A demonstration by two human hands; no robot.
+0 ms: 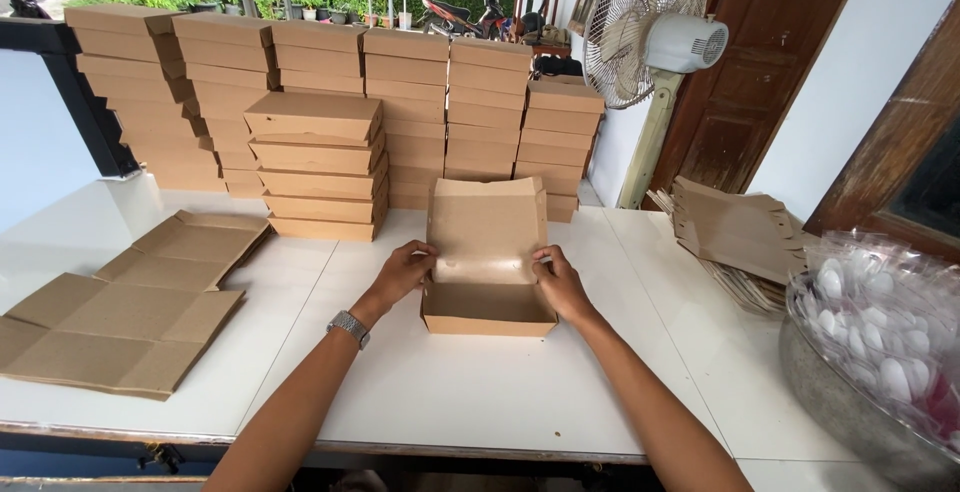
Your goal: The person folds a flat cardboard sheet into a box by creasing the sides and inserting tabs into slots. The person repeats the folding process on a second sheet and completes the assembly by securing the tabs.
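On the white desk an open brown cardboard box is pinched at both side walls by the left hand and right hand, its lid unclosed, flat blanks left unfolded, finished stacked boxes piled behind.

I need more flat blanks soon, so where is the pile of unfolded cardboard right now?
In the head view, the flat cardboard sheets lie on the white table at the person's left, beside the left hand and before the stacked boxes.
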